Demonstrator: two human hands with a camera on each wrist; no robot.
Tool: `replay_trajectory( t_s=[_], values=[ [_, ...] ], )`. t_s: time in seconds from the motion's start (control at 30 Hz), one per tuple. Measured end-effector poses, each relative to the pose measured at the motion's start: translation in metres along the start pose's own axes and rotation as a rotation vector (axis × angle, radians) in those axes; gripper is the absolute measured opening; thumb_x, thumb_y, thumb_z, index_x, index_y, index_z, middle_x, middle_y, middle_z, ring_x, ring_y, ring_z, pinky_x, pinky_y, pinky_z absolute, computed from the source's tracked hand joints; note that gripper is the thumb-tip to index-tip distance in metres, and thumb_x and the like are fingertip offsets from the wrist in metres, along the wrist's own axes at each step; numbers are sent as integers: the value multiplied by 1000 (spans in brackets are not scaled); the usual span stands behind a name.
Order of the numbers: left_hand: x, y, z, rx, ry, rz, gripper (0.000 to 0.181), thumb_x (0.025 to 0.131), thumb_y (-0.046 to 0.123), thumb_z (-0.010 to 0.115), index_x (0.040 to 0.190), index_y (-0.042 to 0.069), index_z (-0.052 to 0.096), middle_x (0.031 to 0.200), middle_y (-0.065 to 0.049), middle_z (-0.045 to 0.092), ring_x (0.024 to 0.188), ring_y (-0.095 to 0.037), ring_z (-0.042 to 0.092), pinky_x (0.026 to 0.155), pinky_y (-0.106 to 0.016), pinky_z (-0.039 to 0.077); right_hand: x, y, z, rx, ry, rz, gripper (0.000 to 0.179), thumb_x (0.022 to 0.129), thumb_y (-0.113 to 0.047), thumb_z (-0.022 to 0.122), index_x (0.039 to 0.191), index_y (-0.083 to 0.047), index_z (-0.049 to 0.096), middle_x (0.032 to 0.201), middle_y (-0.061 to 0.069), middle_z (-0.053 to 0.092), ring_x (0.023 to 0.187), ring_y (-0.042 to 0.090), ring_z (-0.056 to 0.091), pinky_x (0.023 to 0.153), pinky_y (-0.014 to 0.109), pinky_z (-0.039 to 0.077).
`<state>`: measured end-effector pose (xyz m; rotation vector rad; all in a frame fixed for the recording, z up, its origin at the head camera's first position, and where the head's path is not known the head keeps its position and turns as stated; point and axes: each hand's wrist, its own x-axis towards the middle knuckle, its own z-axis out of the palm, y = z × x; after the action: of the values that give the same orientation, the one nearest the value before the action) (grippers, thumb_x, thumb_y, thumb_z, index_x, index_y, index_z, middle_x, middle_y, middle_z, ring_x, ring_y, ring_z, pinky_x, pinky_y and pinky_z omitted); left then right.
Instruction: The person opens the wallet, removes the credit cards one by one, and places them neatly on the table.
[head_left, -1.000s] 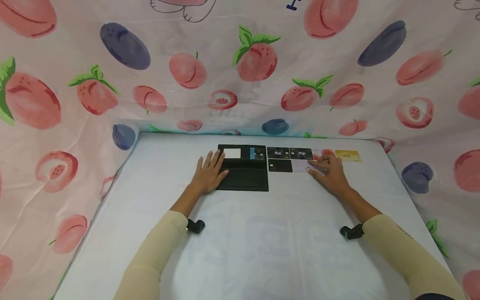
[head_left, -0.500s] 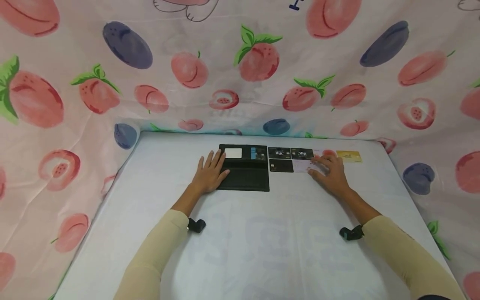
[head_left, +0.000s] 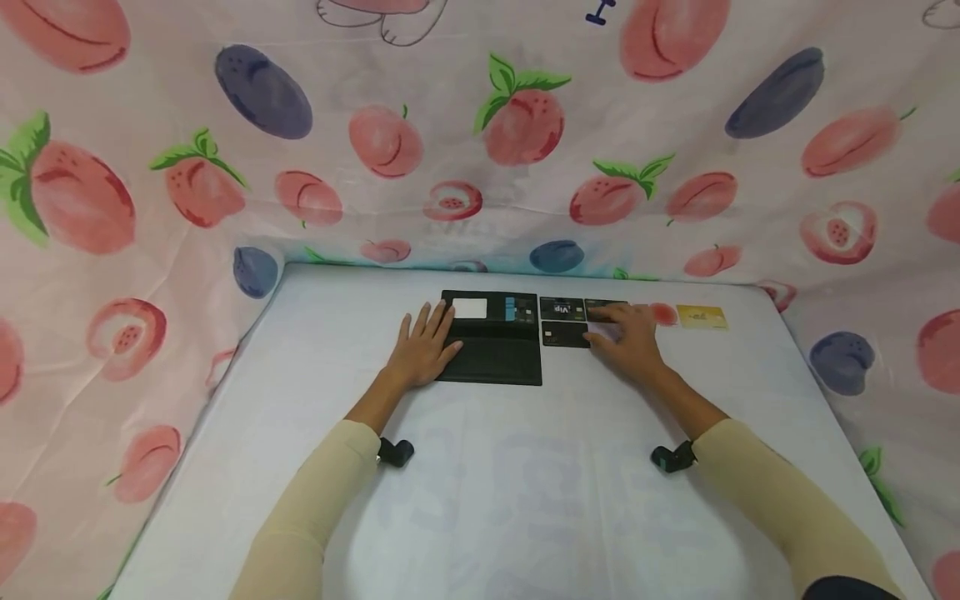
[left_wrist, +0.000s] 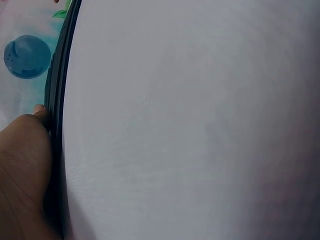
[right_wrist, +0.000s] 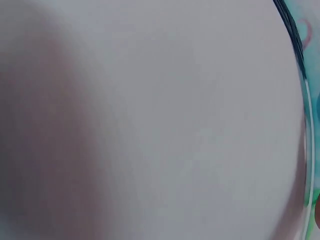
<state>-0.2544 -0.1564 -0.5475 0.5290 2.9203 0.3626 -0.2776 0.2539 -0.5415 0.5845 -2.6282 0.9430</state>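
A black wallet (head_left: 491, 360) lies spread flat near the table's far edge, a white panel and blue patch on its upper half. My left hand (head_left: 420, 348) rests on its left side, fingers straight and spread. Right of the wallet lie a black VIP card (head_left: 562, 309), a second black card (head_left: 606, 304) partly covered by fingers, and a plain black card (head_left: 566, 334) below. My right hand (head_left: 633, 342) reaches over these cards, thumb and fingers apart, fingertips by their right ends; a pale card there is mostly hidden. In the left wrist view the hand lies along the dark wallet edge (left_wrist: 57, 100).
A card with a red round picture (head_left: 663, 314) and a gold card (head_left: 702, 317) lie right of my right hand. White cloth (head_left: 480, 500) covers the table. Fruit-printed fabric (head_left: 450, 125) hangs behind and along both sides.
My right hand has moved left from the pale card's right end toward the black cards, uncovering the card with the red picture. My left hand stays on the wallet.
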Motion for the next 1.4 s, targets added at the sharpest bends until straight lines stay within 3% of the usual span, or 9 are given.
replay_trajectory(
  t_s=[0.17,0.33,0.6,0.83,1.1,1.4],
  values=[
    [-1,0,2,0,26,13,74,114,49,32,170,10,4,176,-12,-2,161,-34,-9,125,-57,-11,13,-12,11,-7,-8,-47,48,87,-23,87,128,-3,73,129,21,68,114,41,50,90,60,35],
    [-3,2,-2,-3,34,9,76,113,51,36,170,11,8,176,-13,1,161,-36,-6,126,-58,-8,24,-25,16,-1,-11,-97,50,86,-22,88,129,-2,73,127,23,68,115,42,52,93,60,36],
    [-4,1,-7,-120,85,30,78,108,49,54,168,9,26,175,-16,15,160,-38,6,126,-62,0,33,-37,21,18,-20,-127,49,86,-24,89,128,-5,74,129,20,68,111,41,49,90,62,35],
    [-8,-2,-19,-190,117,57,74,102,45,68,161,9,41,172,-16,25,159,-39,16,127,-62,6,42,-46,24,6,-44,-139,47,87,-25,88,128,-6,74,129,16,68,109,39,48,89,62,35],
    [-7,-11,-18,-198,103,50,64,102,37,64,159,17,44,173,-8,26,160,-33,13,124,-67,-4,54,-52,32,-39,-117,-89,49,88,-29,88,129,-8,74,132,15,67,113,39,49,91,64,36],
    [-5,-13,-16,-197,90,51,61,102,33,58,159,17,43,174,-7,23,161,-32,9,124,-64,-6,71,-62,39,-83,-238,-56,53,92,-36,84,136,-11,71,145,18,60,123,41,45,96,64,34]
  ],
)
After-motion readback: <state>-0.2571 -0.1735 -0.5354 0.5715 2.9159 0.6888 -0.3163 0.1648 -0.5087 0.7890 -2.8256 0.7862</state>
